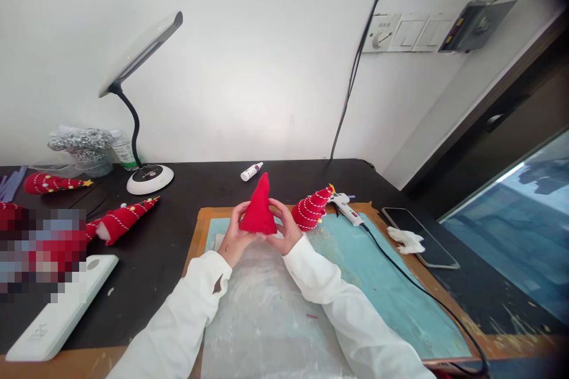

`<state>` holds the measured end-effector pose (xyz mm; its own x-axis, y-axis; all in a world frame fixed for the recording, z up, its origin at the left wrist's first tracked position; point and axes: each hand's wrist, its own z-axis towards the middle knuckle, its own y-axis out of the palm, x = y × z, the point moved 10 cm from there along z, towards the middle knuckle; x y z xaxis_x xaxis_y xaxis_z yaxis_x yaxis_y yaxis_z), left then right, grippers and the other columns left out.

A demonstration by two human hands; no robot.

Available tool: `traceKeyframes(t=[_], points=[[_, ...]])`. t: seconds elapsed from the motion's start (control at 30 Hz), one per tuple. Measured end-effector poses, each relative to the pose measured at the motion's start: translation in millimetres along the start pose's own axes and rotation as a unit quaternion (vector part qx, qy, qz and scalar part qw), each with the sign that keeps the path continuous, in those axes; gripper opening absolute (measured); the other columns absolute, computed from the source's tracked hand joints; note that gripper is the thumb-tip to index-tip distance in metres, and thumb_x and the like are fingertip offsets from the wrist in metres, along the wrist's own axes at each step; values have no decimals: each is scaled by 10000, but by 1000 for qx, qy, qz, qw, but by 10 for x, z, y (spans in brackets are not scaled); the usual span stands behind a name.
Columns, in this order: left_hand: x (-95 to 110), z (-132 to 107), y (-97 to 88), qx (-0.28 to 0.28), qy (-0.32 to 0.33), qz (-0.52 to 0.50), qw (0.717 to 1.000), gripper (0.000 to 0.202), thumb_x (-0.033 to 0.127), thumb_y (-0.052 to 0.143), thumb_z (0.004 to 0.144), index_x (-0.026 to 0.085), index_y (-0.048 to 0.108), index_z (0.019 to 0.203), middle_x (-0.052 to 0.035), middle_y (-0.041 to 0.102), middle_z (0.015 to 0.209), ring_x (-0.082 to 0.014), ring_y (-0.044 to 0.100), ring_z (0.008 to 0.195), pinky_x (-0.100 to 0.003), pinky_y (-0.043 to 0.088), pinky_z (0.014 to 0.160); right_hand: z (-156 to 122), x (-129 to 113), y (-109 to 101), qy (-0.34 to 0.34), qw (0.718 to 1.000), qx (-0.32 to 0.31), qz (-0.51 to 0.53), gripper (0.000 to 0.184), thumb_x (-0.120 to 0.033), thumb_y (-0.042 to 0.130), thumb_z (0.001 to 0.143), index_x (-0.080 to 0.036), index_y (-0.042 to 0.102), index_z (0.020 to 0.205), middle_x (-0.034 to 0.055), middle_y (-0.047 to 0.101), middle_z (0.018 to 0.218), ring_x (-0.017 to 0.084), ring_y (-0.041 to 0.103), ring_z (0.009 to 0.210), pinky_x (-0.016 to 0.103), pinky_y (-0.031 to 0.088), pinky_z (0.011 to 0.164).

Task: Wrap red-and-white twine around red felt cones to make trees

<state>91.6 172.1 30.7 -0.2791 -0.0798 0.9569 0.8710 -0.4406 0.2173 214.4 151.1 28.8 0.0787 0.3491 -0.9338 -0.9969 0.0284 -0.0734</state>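
A plain red felt cone (259, 211) stands point up between my two hands, over the plastic-covered blue mat (382, 290). My left hand (235, 237) is closed on its left side, and my right hand (287, 231) grips its right side. The fingertips behind the cone are partly hidden. Just right of my right hand lies a decorated red cone (311, 211) with white twisted cord and a yellow star. A white glue gun (349, 208) rests beside that cone, its black cord running down the mat's right side.
A desk lamp (150, 179) stands back left, near a small white bottle (252, 172). More red cones (127, 219) and a white power bank (71, 308) lie on the left. A phone (420, 237) with crumpled white tissue (405, 240) is at right.
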Motion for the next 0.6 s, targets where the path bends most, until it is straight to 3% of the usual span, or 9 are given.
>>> traceKeyframes(t=[0.1,0.2,0.3,0.4,0.5,0.6], points=[[-16,32,-76,21,5,-38,999,647,124,701,618,274,518,1221,-61,529,1305,-267,505,1198,-337,437,946,47,-62,11,-33,998,-25,53,877,-530,731,661,-234,311,1371,152,335,1430,278,423,1282,406,476,970],[-111,48,-105,18,-21,-59,998,522,118,623,614,235,617,1122,-59,600,1210,-276,531,1161,-353,452,926,96,81,-130,-4,992,36,121,847,-589,717,674,-223,339,1338,162,412,1387,269,499,1215,441,437,1011],[-109,47,-27,-20,-10,1,1000,365,127,622,623,202,696,973,-73,603,1197,-284,529,1151,-370,458,927,77,233,-171,47,976,89,193,748,-541,729,700,-205,402,1283,155,533,1281,258,563,1138,458,426,1019],[2,43,26,-28,40,62,997,229,145,666,646,197,723,861,-82,562,1243,-286,492,1195,-360,452,941,56,239,-78,76,963,76,246,635,-468,762,694,-188,481,1190,133,616,1164,258,609,1060,468,451,993],[33,45,-37,14,42,47,998,444,193,722,670,243,650,1105,-78,496,1326,-278,437,1261,-351,445,962,64,154,-90,67,948,78,301,533,-427,763,713,-193,515,1123,115,618,1174,252,595,1095,454,456,1004],[-179,24,-41,27,-63,-39,997,638,286,709,737,293,456,1323,-83,437,1400,-267,453,1257,-363,457,947,84,74,-146,51,937,79,337,486,-425,752,729,-209,520,1097,102,605,1206,255,572,1139,450,463,1005]])
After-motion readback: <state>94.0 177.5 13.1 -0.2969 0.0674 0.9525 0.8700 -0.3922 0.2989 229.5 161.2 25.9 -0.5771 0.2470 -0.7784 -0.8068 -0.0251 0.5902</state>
